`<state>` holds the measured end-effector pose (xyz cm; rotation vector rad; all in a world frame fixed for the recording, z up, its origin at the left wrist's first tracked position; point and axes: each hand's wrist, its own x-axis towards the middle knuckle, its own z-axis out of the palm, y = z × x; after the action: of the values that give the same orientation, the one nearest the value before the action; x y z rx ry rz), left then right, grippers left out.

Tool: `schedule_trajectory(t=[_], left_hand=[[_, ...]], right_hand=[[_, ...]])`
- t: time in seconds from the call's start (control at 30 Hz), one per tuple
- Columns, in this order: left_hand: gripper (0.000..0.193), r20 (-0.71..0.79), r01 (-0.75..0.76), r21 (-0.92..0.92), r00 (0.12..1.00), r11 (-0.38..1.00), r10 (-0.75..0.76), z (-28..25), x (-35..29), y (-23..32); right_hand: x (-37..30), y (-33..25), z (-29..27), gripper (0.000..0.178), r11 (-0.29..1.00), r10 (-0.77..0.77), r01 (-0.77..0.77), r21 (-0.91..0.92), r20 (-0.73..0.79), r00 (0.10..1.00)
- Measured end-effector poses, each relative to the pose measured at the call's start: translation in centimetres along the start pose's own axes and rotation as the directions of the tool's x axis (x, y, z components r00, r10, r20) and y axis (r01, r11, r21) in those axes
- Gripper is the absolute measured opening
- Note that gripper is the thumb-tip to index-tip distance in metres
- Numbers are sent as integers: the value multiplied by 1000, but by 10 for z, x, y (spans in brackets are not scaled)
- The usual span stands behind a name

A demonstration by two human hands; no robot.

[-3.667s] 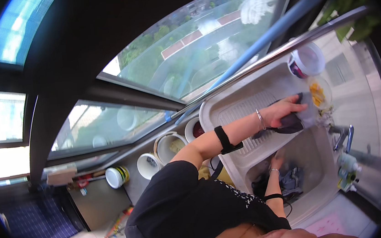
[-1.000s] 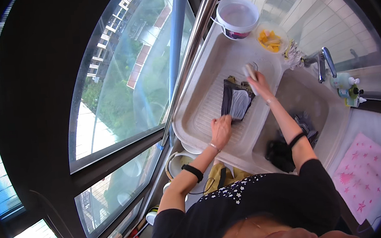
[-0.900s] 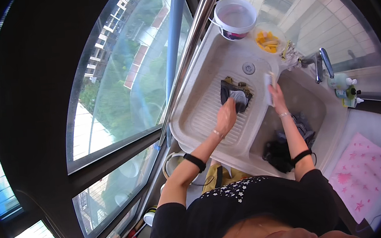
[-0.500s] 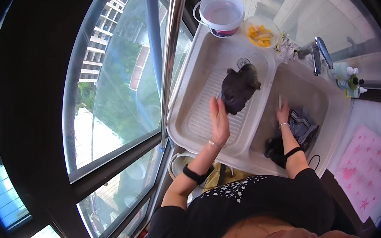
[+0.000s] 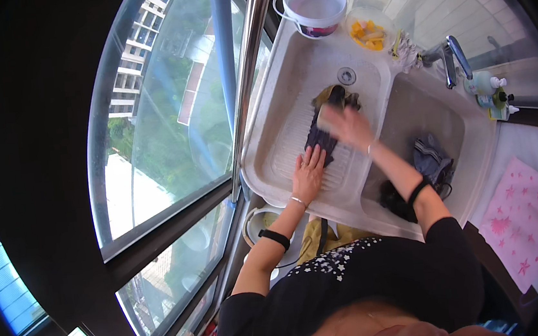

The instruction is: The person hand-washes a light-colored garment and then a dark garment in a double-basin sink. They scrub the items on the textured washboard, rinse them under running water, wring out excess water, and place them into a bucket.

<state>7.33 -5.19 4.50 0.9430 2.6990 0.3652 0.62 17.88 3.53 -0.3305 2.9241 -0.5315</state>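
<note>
A dark wet garment lies on the ribbed washboard slope of the left basin. Its near end is under my left hand, whose fingers are stretched out flat on the cloth. Over the garment's middle is my right hand, smeared by motion. A pale, bar-shaped thing, like a bar of soap, shows at its fingers. In the right basin, a grey striped cloth and a black cloth lie in cloudy water.
Along the back rim stand a white bucket and a bowl of yellow pieces. A crumpled rag lies by the metal tap, with pump bottles to its right. A metal pole rises along the sink's left side.
My right hand has come out of the right basin, bringing the pale bar over the garment. The garment now lies longer and narrower, and my left hand rests on its near end.
</note>
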Motion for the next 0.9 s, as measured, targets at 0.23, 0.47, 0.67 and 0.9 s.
schedule_trajectory(t=[0.23, 0.47, 0.67, 0.9], left_hand=[[49, 227, 9, -24, 974, 1000, -3, -6, -4, -3], [51, -36, -19, -85, 999, 996, 16, -8, -22, 0], [46, -27, -13, -115, 1000, 993, 10, -1, -15, -2], [22, -255, 100, -522, 929, 847, -267, -24, 38, -25]], right_hand=[[-15, -40, -3, 73, 991, -16, 40, 128, -187, 982], [37, 6, 10, 75, 983, 177, -180, 17, -299, 938], [107, 72, 31, 61, 941, 250, -201, 272, -157, 955], [56, 43, -11, 57, 894, 328, -240, 380, -188, 926]])
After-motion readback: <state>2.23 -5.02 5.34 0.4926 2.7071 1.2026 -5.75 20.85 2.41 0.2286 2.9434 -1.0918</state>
